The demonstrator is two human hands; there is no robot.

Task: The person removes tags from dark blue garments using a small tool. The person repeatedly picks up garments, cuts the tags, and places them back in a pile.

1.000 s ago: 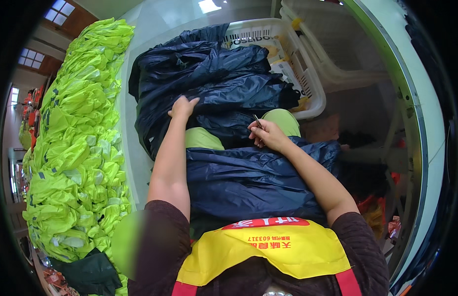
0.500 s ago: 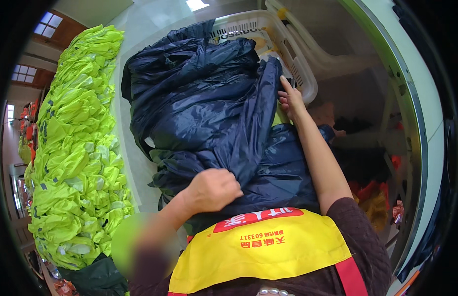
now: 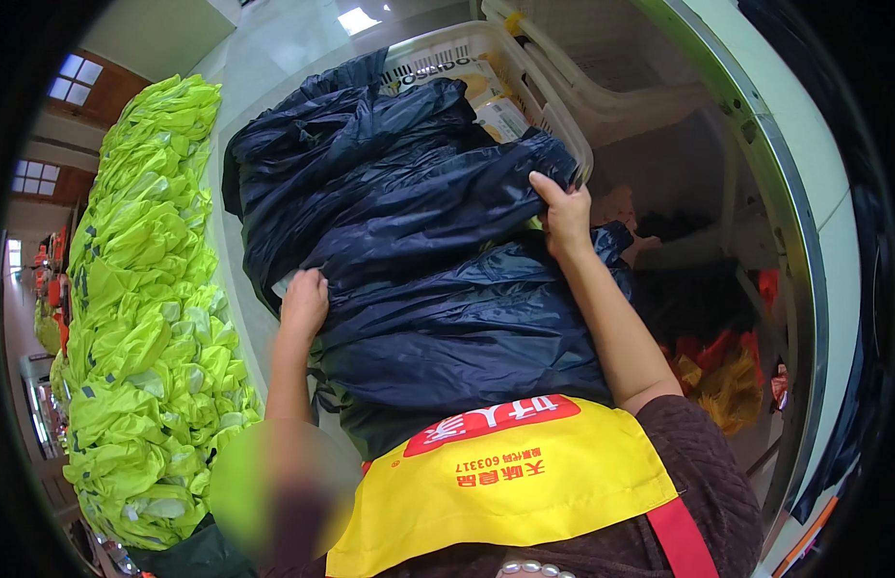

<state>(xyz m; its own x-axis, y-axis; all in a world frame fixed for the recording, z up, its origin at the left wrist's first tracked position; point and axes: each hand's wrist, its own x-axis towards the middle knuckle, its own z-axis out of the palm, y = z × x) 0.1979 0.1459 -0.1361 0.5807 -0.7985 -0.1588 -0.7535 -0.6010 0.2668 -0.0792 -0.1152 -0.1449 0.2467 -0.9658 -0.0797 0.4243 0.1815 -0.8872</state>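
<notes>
A pale tabletop (image 3: 274, 58) ran away from the person, and along its left side lay a long heap of fluorescent yellow-green garments (image 3: 139, 318), piled thick from the far end to the near edge. Beside that heap, filling the middle of the tabletop, sat a stack of dark navy jackets (image 3: 419, 250) of shiny, crinkled cloth, the upper ones bunched and the lowest one spread flat toward the person. Behind the stack a white slatted plastic basket (image 3: 553, 106) stood touching the navy cloth, with yellowish packets inside. To the right, lower than the tabletop, red and orange cloth (image 3: 717, 366) lay in shadow. The person wore a yellow bib (image 3: 505, 491) over a dark brown top. The left hand (image 3: 304, 301) rested at the left edge of the navy stack, fingers curled down onto the fabric; whether it truly gripped the cloth could not be told. The right hand (image 3: 564, 214) was closed on a fold of the top jacket at the stack's right edge, thumb and fingers pinching the cloth just beside the basket rim
</notes>
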